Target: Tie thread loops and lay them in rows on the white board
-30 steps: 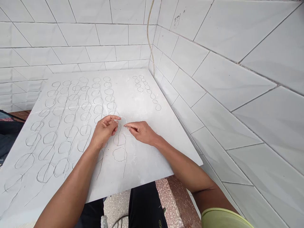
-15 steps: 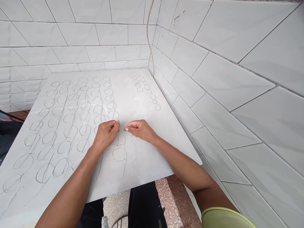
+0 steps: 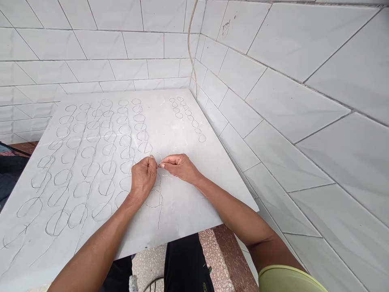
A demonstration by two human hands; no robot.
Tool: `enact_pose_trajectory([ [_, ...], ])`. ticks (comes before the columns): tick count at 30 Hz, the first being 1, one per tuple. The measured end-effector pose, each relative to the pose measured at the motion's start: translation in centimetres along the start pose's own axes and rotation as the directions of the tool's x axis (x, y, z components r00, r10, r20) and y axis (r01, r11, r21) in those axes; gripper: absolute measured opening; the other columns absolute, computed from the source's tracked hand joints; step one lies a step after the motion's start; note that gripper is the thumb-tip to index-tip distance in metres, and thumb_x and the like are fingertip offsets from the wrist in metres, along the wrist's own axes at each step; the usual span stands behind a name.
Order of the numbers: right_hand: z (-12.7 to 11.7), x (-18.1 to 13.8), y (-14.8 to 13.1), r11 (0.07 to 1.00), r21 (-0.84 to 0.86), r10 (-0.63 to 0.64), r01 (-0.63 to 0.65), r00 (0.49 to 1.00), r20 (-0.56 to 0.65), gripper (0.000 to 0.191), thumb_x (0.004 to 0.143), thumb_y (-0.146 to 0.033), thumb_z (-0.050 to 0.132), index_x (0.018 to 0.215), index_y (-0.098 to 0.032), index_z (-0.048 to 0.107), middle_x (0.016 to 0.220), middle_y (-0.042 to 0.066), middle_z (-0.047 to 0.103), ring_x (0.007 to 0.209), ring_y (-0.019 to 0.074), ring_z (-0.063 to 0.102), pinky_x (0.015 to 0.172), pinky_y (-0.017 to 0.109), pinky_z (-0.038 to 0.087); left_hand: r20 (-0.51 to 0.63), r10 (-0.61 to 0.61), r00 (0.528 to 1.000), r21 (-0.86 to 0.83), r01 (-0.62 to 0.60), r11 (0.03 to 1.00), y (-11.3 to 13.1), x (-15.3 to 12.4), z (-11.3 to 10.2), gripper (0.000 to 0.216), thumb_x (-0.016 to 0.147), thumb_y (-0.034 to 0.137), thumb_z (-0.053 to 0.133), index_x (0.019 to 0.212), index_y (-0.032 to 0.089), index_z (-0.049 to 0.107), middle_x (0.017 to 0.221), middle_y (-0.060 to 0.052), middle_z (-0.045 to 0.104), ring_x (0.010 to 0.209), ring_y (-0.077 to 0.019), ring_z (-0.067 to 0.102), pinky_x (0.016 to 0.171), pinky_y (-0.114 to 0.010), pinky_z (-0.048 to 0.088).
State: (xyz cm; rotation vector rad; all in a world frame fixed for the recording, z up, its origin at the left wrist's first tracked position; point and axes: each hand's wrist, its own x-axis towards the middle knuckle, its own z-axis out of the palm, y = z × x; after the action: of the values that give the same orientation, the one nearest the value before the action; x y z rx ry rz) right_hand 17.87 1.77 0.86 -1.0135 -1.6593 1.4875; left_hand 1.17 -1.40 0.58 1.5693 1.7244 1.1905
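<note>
My left hand is closed in a pinch on thin wire at the right-hand column of rings. Its fingertips nearly meet those of my right hand, which pinches a short curved piece of thin wire between thumb and forefinger. Directly below my hands lies a wire ring with a straight wire tail running toward the board's front edge. To the left, several columns of wire rings joined along long wires cover the white board. My fingers partly hide the joint between the two wires.
Small wire rings lie in two short chains at the far right of the board. White tiled walls meet in a corner behind and right, with a pale cable hanging there. Dark cloth is at the left edge.
My left hand has moved right, bringing its fingertips close to my right hand's. My right hand has hardly moved; a curved wire end now shows above its fingertips.
</note>
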Motion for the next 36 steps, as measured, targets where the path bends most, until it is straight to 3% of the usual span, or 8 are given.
enact_pose_trajectory([
  [8, 0.3, 0.2, 0.8, 0.999, 0.048, -0.023, 0.022, 1.000, 0.010, 0.028, 0.087, -0.045, 0.068, 0.087, -0.017, 0.075, 0.055, -0.006, 0.043, 0.054, 0.0089, 0.038, 0.051, 0.023, 0.034, -0.051, 0.007, 0.999, -0.017, -0.008, 1.000, 0.1, -0.2, 0.4, 0.046, 0.102, 0.043, 0.042, 0.061, 0.021, 0.044, 0.055, 0.003, 0.047, 0.053, -0.0125, 0.042, 0.054, -0.028, 0.035],
  [13, -0.3, 0.2, 0.3, 0.994, 0.105, 0.027, -0.031, 0.999, 0.038, 0.032, 0.085, -0.049, 0.072, 0.089, -0.017, 0.074, 0.056, -0.006, 0.044, 0.053, 0.0080, 0.038, 0.049, 0.023, 0.033, -0.046, 0.052, 0.998, 0.011, -0.051, 0.999, 0.0, -0.1, 0.2, 0.046, 0.103, 0.047, 0.041, 0.064, 0.022, 0.043, 0.058, 0.003, 0.046, 0.055, -0.0126, 0.042, 0.055, -0.028, 0.035],
  [23, -0.4, -0.1, -0.7, 0.987, 0.156, 0.028, -0.036, 0.998, 0.057, 0.050, 0.093, -0.061, 0.058, 0.107, -0.015, 0.070, 0.075, 0.003, 0.064, 0.060, 0.0115, 0.056, 0.048, 0.023, 0.042, -0.135, 0.009, 0.991, -0.122, -0.026, 0.992, 0.3, 0.1, -0.3, 0.045, 0.102, 0.052, 0.044, 0.068, 0.022, 0.050, 0.065, -0.001, 0.058, 0.058, -0.0138, 0.050, 0.057, -0.028, 0.042],
  [28, 0.2, 0.0, -0.2, 0.980, 0.192, 0.042, -0.056, 0.996, 0.076, 0.045, 0.091, -0.058, 0.062, 0.099, -0.015, 0.068, 0.067, 0.000, 0.061, 0.054, 0.0106, 0.053, 0.046, 0.023, 0.041, -0.044, 0.041, 0.998, -0.111, -0.046, 0.993, 0.3, -0.2, -0.1, 0.046, 0.103, 0.050, 0.044, 0.068, 0.022, 0.051, 0.060, 0.001, 0.055, 0.057, -0.0133, 0.050, 0.058, -0.028, 0.043],
  [31, 0.0, 0.1, -0.1, 0.976, 0.209, 0.044, -0.058, 0.996, 0.072, 0.037, 0.088, -0.052, 0.068, 0.094, -0.015, 0.068, 0.062, -0.002, 0.058, 0.050, 0.0094, 0.049, 0.043, 0.022, 0.036, 0.013, 0.089, 0.996, -0.105, -0.087, 0.991, 0.4, 0.1, -0.7, 0.038, 0.104, 0.049, 0.043, 0.087, 0.021, 0.062, 0.069, 0.000, 0.062, 0.061, -0.0133, 0.057, 0.061, -0.027, 0.047],
  [34, -0.7, 0.2, -0.1, 0.977, 0.206, 0.051, -0.062, 0.997, 0.059, 0.034, 0.088, -0.049, 0.068, 0.093, -0.015, 0.069, 0.059, -0.003, 0.055, 0.049, 0.0085, 0.045, 0.042, 0.021, 0.033, 0.019, 0.193, 0.981, -0.074, -0.191, 0.979, 0.5, 0.9, -2.0, 0.040, 0.102, 0.048, 0.047, 0.130, 0.022, 0.060, 0.101, -0.006, 0.072, 0.077, -0.0155, 0.066, 0.062, -0.027, 0.051],
  [36, -1.1, 0.2, -0.2, 0.980, 0.187, 0.062, -0.074, 0.996, 0.070, 0.033, 0.088, -0.047, 0.068, 0.093, -0.015, 0.069, 0.058, -0.003, 0.054, 0.048, 0.0081, 0.044, 0.042, 0.021, 0.032, 0.038, 0.291, 0.956, 0.006, -0.291, 0.957, 0.4, 1.3, -2.7, 0.045, 0.100, 0.046, 0.053, 0.140, 0.024, 0.057, 0.119, -0.010, 0.070, 0.089, -0.0178, 0.069, 0.062, -0.026, 0.053],
])
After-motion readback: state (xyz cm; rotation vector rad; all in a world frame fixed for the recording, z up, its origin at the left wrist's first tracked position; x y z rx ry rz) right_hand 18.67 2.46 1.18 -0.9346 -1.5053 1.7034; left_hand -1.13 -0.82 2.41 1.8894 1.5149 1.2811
